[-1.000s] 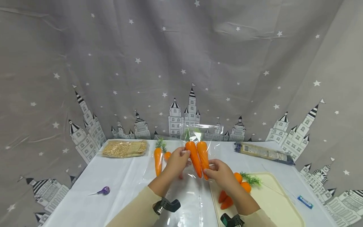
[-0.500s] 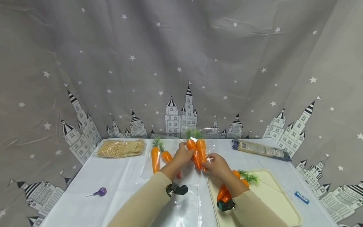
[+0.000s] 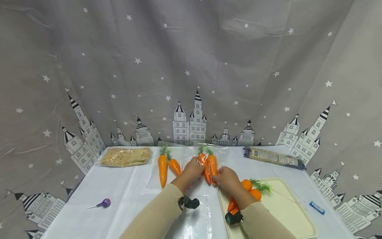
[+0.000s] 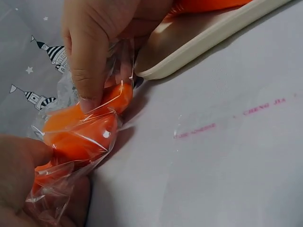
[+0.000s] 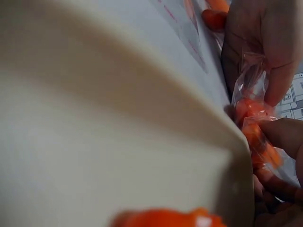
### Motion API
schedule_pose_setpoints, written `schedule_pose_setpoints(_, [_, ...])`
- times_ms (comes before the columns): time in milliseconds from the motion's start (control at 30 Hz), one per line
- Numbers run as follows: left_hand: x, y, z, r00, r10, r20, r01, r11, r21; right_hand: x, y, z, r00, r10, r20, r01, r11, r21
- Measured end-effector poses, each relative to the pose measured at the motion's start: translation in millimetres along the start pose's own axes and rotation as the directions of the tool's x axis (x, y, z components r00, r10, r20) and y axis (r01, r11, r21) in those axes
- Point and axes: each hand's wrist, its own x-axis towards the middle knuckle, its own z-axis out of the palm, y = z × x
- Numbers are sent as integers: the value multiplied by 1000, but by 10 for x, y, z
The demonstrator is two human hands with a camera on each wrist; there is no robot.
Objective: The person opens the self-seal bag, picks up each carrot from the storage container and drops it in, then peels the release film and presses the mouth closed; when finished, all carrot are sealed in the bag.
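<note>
Two orange toy-like carrots [image 3: 213, 163] with green tops lie side by side in a clear plastic bag [image 3: 222, 151] at the table's middle. On the bag's left side, my left hand [image 3: 193, 169] grips the plastic and a carrot through it. My right hand [image 3: 227, 179] pinches the bag near the carrots' pointed ends. Crinkled film wraps the orange tips [image 4: 94, 132] between both hands in the left wrist view. Just left of my left hand, a second clear bag holds two more carrots [image 3: 162, 171], one partly hidden by that hand.
A cream tray [image 3: 286, 205] with several carrots [image 3: 246, 185] stands at the right, under my right forearm. A bag of yellow kernels [image 3: 125, 156] and a long dark packet [image 3: 274, 157] lie at the back. A purple lollipop [image 3: 105, 202] is at left, a small blue packet [image 3: 317, 208] at right.
The bag with two carrots has come down from a raised, upright position toward the table, both hands moving down with it. The second bag's carrots show more clearly.
</note>
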Motion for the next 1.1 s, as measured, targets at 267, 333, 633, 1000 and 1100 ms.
schedule_pose_setpoints(267, [9, 30, 23, 997, -72, 21, 72, 997, 3, 18, -9, -39, 998, 68, -1, -68, 998, -7])
schedule_pose_setpoints(333, [7, 37, 24, 996, -83, 24, 83, 996, -6, 24, -7, -41, 998, 65, -16, -65, 998, -12])
schedule_pose_setpoints(633, [-61, 92, -9, 1000, -15, -7, 16, 997, 70, -6, -23, -27, 998, 36, -49, -31, 996, 87])
schedule_pose_setpoints(1000, [-594, 436, -169, 963, 189, -192, -109, 924, 365, -300, -56, -76, 995, -9, -94, 10, 1000, 6])
schedule_pose_setpoints(1100, [-791, 462, -289, 965, 233, -123, -176, 918, 355, -436, -61, -76, 991, -11, -137, 11, 1000, -3])
